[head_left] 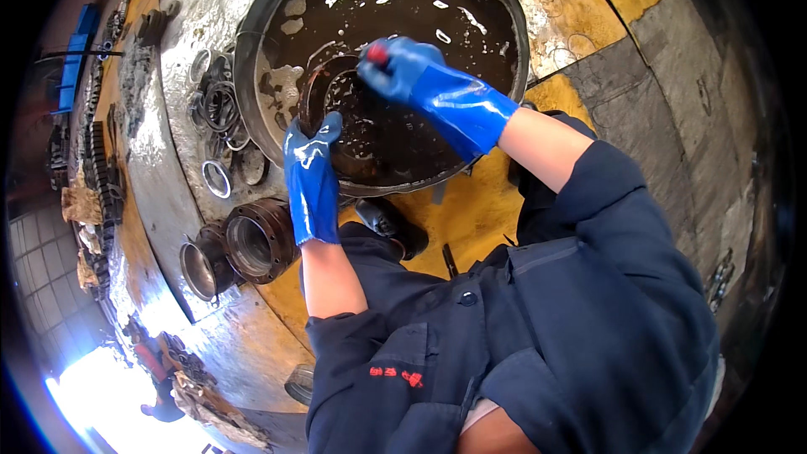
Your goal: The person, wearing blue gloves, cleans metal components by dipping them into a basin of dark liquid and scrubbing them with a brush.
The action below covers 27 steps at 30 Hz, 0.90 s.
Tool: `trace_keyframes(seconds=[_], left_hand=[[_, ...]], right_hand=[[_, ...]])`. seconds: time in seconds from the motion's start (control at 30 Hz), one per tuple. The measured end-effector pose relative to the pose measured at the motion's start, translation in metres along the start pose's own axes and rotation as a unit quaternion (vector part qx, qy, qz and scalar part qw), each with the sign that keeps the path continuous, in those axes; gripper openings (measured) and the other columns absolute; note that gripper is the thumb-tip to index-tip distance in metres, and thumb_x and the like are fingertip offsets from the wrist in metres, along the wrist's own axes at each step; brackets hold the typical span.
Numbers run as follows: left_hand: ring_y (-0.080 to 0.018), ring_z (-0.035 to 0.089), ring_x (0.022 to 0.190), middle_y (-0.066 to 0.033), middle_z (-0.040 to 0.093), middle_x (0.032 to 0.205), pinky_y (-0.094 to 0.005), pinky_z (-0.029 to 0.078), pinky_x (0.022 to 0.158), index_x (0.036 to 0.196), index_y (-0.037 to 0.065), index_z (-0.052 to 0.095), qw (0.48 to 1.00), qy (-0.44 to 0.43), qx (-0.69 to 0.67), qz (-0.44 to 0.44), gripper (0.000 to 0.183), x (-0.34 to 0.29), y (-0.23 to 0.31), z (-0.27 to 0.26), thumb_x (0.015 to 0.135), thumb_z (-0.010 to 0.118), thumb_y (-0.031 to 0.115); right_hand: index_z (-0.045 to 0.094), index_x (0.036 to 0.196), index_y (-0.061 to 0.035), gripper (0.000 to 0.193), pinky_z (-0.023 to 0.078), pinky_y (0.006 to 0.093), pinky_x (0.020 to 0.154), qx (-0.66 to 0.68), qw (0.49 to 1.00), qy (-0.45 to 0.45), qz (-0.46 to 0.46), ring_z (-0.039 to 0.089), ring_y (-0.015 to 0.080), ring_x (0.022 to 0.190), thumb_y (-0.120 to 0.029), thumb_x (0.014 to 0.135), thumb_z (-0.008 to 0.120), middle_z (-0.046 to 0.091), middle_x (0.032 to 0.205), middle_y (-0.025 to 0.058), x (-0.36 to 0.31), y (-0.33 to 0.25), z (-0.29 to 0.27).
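A wide round black basin (pixel 245 59) of dark, foamy liquid stands before me. Partly sunk in it is a round, ring-shaped metal part (pixel 313 94). My left hand (pixel 309 155), in a blue rubber glove, grips the near left edge of this part. Over the part's far right side, my gloved right hand (pixel 402 71) is closed around a red-ended object (pixel 377 54). Motion blurs that hand, and the rest of what it holds is hidden. The part's lower portion is lost in the murky liquid.
Left of the basin lie several metal rings (pixel 220 108) and a lone bright ring (pixel 216 178). A flanged metal housing (pixel 252 240) and a cup-shaped metal part (pixel 204 267) sit near my left forearm. My shoe (pixel 393 223) is close to the basin's near edge.
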<state>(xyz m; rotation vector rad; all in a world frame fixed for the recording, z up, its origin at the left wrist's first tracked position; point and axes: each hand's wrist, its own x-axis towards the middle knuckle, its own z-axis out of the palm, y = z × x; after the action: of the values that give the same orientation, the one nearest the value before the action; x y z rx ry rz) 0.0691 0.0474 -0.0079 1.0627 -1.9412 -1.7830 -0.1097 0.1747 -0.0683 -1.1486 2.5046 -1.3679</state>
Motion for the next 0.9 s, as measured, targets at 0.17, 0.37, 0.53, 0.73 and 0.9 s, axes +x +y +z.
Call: trace_keyframes(seconds=[0.17,0.37,0.53,0.73,0.9], left_hand=[[-0.0234,0.069,0.098,-0.0152,0.076,0.111,-0.0365,0.054,0.091,0.127,-0.006,0.070,0.998,-0.020,0.065,0.017,0.045,0.000,0.009,0.005,0.097,0.074,0.028],[-0.0213,0.063,0.089,-0.0125,0.075,0.101,-0.0341,0.050,0.085,0.120,-0.010,0.069,0.991,0.010,0.130,0.034,0.052,-0.010,0.011,-0.005,0.098,0.075,0.037],[-0.0232,0.063,0.089,-0.0153,0.075,0.100,-0.0359,0.050,0.085,0.120,-0.010,0.069,0.995,-0.031,0.099,0.003,0.061,-0.003,0.010,-0.004,0.103,0.068,0.049],[-0.0299,0.063,0.090,-0.0195,0.074,0.100,-0.0406,0.050,0.089,0.119,-0.009,0.069,0.972,0.037,0.218,0.080,0.064,0.004,-0.015,-0.029,0.107,0.059,0.054],[-0.0297,0.062,0.095,-0.0208,0.072,0.104,-0.0410,0.049,0.090,0.121,-0.008,0.069,0.982,0.021,0.174,0.069,0.065,0.007,-0.011,-0.013,0.109,0.056,0.055]], right_hand=[[0.069,0.124,-0.0097,0.028,0.061,0.0455,0.071,-0.216,0.895,-0.126,-0.369,0.078,0.0305,0.092,-0.020,0.099,0.062,0.072,0.116,0.0116,0.009,0.011,0.025],[0.072,0.126,-0.0134,0.034,0.059,0.0496,0.087,-0.239,0.936,-0.253,-0.058,0.076,0.0331,0.108,-0.021,0.094,0.070,0.077,0.115,0.0127,0.006,-0.011,0.026],[0.076,0.126,-0.0073,0.045,0.059,0.0457,0.089,-0.051,0.933,-0.297,0.197,0.076,0.0368,0.102,-0.037,0.093,0.074,0.078,0.115,0.0207,-0.001,0.007,0.026],[0.076,0.124,-0.0057,0.049,0.055,0.0421,0.084,0.192,0.894,-0.346,0.211,0.075,0.0254,0.089,-0.044,0.093,0.073,0.079,0.100,0.0149,-0.031,-0.026,0.000],[0.072,0.102,-0.0050,0.023,0.057,0.0369,0.058,0.445,0.736,-0.263,0.437,0.067,0.0198,0.067,-0.028,0.102,0.072,0.070,0.084,0.0076,-0.030,0.013,0.045]])
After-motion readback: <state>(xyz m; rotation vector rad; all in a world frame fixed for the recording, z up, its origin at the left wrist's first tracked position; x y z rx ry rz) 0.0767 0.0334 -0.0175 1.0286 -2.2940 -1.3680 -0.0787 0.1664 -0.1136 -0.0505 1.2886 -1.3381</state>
